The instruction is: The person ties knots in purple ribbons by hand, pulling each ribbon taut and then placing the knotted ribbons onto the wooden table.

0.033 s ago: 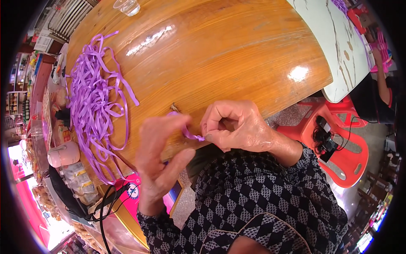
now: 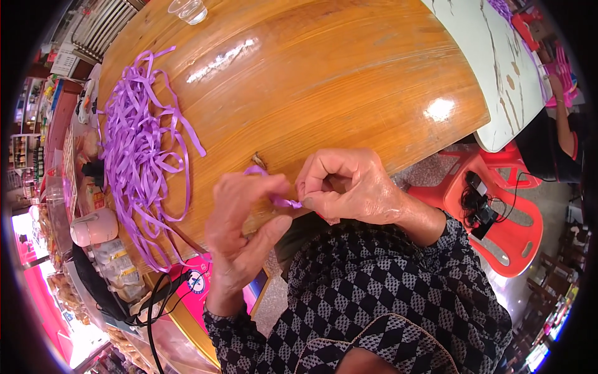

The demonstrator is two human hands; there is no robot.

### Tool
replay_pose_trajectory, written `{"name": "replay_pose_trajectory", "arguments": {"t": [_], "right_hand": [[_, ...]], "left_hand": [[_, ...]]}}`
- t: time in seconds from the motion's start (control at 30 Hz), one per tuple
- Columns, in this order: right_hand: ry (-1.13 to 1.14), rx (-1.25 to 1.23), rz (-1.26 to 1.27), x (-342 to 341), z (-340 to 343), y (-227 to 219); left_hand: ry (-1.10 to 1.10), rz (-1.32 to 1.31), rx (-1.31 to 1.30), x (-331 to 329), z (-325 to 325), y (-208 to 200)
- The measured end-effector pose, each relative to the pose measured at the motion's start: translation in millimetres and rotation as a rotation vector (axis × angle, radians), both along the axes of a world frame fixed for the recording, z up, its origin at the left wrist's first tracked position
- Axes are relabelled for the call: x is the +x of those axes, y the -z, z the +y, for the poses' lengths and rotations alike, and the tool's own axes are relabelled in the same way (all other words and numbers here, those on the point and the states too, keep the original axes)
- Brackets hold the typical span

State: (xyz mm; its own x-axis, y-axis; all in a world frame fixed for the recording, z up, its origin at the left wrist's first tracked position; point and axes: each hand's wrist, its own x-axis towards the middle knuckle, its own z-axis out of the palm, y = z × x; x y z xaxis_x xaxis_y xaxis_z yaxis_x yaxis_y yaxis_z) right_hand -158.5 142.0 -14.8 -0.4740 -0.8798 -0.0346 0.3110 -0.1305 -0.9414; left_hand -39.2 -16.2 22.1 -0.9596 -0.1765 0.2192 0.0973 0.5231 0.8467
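My right hand (image 2: 352, 186) pinches the end of a narrow purple ribbon (image 2: 286, 203) between thumb and fingertips, close to the table's near edge. Just left of it, my left hand (image 2: 246, 230) is open, its thumb spread away from the slightly blurred fingers. The short ribbon passes behind those fingers and shows again beyond them; whether they touch it is hidden. To the left, a big loose heap of purple ribbon (image 2: 142, 134) lies on the wooden table (image 2: 324, 81), with some strands trailing toward the near edge.
A clear plastic cup (image 2: 189, 10) stands at the far left. A pink rounded container (image 2: 94, 226) sits beside the table. At right are a marbled white tabletop (image 2: 498, 75), a red plastic stool (image 2: 507, 230) with a black device and cables (image 2: 478, 202), and another person's arm (image 2: 564, 121).
My left hand has shifted slightly right, its fingertips nearer my right hand and covering more of the ribbon. My right hand keeps its pinch in the same place.
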Motion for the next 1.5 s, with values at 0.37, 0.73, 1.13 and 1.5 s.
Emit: {"name": "replay_pose_trajectory", "arguments": {"t": [0.37,0.73,1.13,1.5], "right_hand": [[0.014,-0.02,-0.037,1,-2,8],[0.515,-0.132,0.891,19,-5,8],[0.315,-0.005,0.388,21,-10,9],[0.52,-0.159,0.859,25,-19,16]], "left_hand": [[-0.347,-0.217,0.641,1,26,4],[-0.46,-0.16,0.961,-8,31,9],[-0.424,-0.146,0.565,0,40,16],[-0.411,-0.152,0.898,-1,29,23]]}}
